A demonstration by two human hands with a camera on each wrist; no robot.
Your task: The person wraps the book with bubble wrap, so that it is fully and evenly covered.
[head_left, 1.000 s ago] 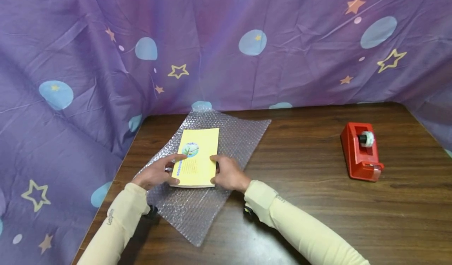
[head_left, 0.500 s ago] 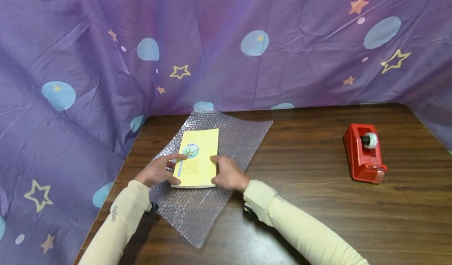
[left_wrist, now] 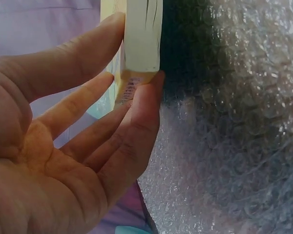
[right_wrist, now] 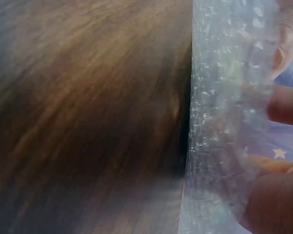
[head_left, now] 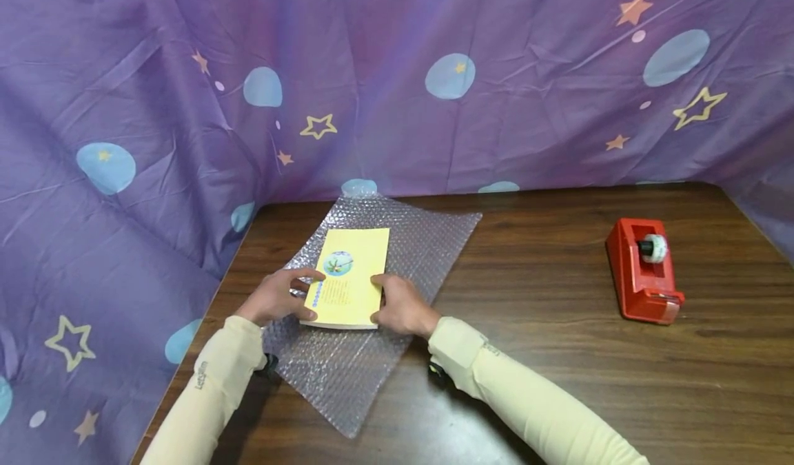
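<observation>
A yellow book point(head_left: 350, 275) lies flat on a clear bubble wrap sheet point(head_left: 422, 234) on the brown wooden table point(head_left: 558, 355). My left hand point(head_left: 291, 294) holds the book's left edge, thumb over the cover. In the left wrist view the book point(left_wrist: 142, 34) is pinched between thumb and fingers, with bubble wrap point(left_wrist: 234, 126) beneath. My right hand point(head_left: 393, 303) grips the book's right edge near its front corner, thumb on the cover. The right wrist view shows bubble wrap point(right_wrist: 224, 122) beside the table point(right_wrist: 88, 122), and blurred fingers point(right_wrist: 273, 204) partly behind the wrap.
A red tape dispenser point(head_left: 644, 270) stands at the right of the table. A purple cloth point(head_left: 397, 72) with stars and blue spots hangs behind and drapes over the left side. Bare wood lies between the bubble wrap and the dispenser.
Both hands stay on the book's edges. The left thumb has drawn back slightly on the cover; the head view has shifted a little.
</observation>
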